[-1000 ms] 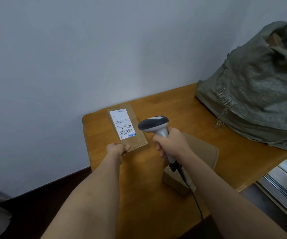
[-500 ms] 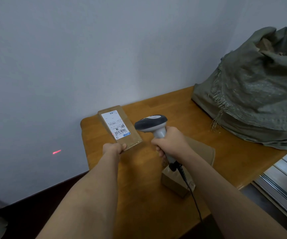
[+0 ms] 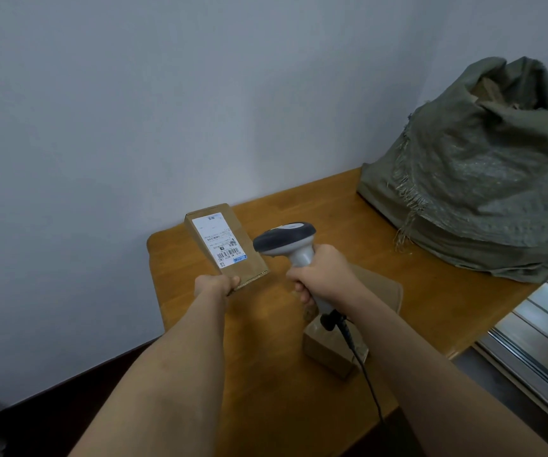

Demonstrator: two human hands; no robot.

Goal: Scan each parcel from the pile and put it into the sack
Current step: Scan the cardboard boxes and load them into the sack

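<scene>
1. The right hand [image 3: 323,275] is closed around the handle of the scanner [image 3: 287,240]. Below this hand lie two more parcels [image 3: 332,351] on the table [image 3: 348,222].
2. The left hand [image 3: 214,283] pinches the near corner of the box [image 3: 224,245], thumb on top. From these fingers the long axis of the box runs away toward the wall, and the label [image 3: 219,239] faces up.
3. The scanner head is just to the right of the label, beside it. I judge it needs to turn left to read the barcode.
4. The sack [image 3: 483,179] stands far to the right, mouth open; the right hand is nearer to it.
</scene>
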